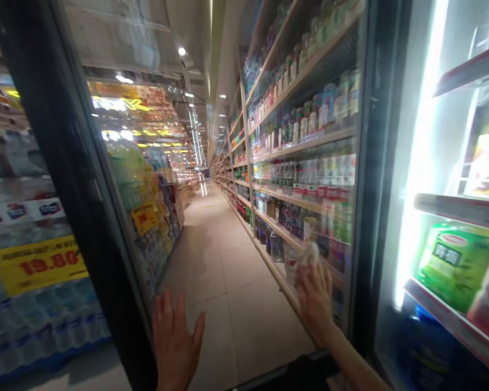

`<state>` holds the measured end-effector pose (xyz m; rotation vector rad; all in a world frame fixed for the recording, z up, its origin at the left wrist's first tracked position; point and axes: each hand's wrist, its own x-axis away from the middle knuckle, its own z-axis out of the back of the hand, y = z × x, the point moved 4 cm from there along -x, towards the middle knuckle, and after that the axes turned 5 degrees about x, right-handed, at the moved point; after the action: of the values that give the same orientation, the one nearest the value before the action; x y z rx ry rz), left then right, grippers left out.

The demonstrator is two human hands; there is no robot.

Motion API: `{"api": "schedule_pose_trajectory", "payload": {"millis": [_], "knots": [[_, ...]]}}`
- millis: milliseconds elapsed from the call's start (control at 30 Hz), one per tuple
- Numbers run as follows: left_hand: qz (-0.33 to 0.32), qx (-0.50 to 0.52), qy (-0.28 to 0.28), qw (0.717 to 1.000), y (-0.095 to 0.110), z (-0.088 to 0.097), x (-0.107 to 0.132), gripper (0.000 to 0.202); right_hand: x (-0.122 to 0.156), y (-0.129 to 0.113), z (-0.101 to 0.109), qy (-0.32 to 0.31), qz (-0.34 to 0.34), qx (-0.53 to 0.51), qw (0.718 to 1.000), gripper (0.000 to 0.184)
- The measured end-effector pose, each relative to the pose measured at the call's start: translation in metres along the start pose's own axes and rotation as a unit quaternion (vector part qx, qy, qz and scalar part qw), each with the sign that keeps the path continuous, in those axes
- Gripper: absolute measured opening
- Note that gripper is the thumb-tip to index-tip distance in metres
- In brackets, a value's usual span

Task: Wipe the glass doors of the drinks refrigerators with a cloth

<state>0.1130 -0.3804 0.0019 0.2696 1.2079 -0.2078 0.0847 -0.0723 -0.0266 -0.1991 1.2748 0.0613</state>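
Note:
I look through a glass cooler door (236,304) with a black frame (85,179). My left hand (175,339) lies flat on the glass near the bottom, fingers stretched and apart, holding nothing. My right hand (315,301) presses a crumpled white cloth (305,254) against the glass further right, close to the door's right frame bar (370,179). My right forearm (358,366) reaches in from the lower right corner.
Right of the door, lit cooler shelves (456,209) carry a green package (456,266). Through the glass a tiled aisle (220,255) runs away, with long shelves of bottles (305,163) on its right. At left are stacked water packs and a yellow price sign (36,263).

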Motion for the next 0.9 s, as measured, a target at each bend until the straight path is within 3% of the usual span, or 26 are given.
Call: {"api": "schedule_pose_trajectory", "payload": {"millis": [67, 133, 200, 267, 333, 400, 467, 533, 600, 667, 733, 800, 900], "knots": [[0.007, -0.006, -0.005, 1.0, -0.001, -0.001, 0.002, 0.071, -0.018, 0.023, 0.002, 0.079, -0.133, 0.026, 0.988, 0.053], [0.014, -0.008, -0.006, 1.0, -0.002, -0.002, 0.003, 0.072, -0.027, 0.011, 0.001, 0.098, -0.15, 0.025, 0.984, 0.055], [0.01, -0.008, -0.004, 1.0, -0.002, 0.0, 0.003, 0.071, -0.024, -0.03, -0.001, 0.043, -0.028, -0.006, 0.999, 0.056], [-0.004, -0.007, -0.004, 1.0, -0.002, 0.002, 0.002, 0.07, -0.012, -0.069, -0.001, -0.023, 0.142, -0.049, 0.988, 0.054], [-0.017, -0.005, -0.005, 1.0, -0.002, 0.004, 0.002, 0.07, -0.006, -0.074, 0.0, -0.049, 0.214, -0.059, 0.974, 0.053], [-0.022, -0.004, -0.007, 1.0, -0.003, 0.005, 0.002, 0.07, -0.016, -0.044, 0.001, -0.021, 0.126, -0.025, 0.992, 0.051], [-0.015, -0.003, -0.011, 1.0, -0.003, 0.003, 0.003, 0.071, -0.03, -0.008, 0.003, 0.039, -0.046, 0.016, 0.998, 0.052], [-0.006, -0.005, -0.007, 1.0, -0.002, 0.003, 0.004, 0.072, -0.036, -0.003, 0.003, 0.076, -0.138, 0.028, 0.987, 0.054], [-0.008, -0.007, -0.008, 1.0, -0.001, 0.003, 0.004, 0.072, -0.032, -0.036, 0.0, 0.052, -0.073, 0.005, 0.996, 0.055], [-0.017, -0.017, -0.017, 1.0, -0.002, 0.006, 0.004, 0.07, -0.019, -0.084, -0.003, -0.003, 0.085, -0.042, 0.996, 0.054], [-0.025, -0.029, -0.028, 0.999, -0.005, 0.011, 0.003, 0.068, -0.009, -0.111, -0.001, -0.031, 0.188, -0.08, 0.978, 0.055], [-0.034, -0.031, -0.027, 0.999, -0.009, 0.016, 0.001, 0.065, -0.013, -0.105, 0.001, -0.015, 0.159, -0.075, 0.984, 0.058], [-0.039, 0.001, -0.017, 0.999, -0.012, 0.021, -0.003, 0.062, -0.031, -0.073, 0.004, 0.052, -0.02, -0.024, 0.998, 0.062]]}}
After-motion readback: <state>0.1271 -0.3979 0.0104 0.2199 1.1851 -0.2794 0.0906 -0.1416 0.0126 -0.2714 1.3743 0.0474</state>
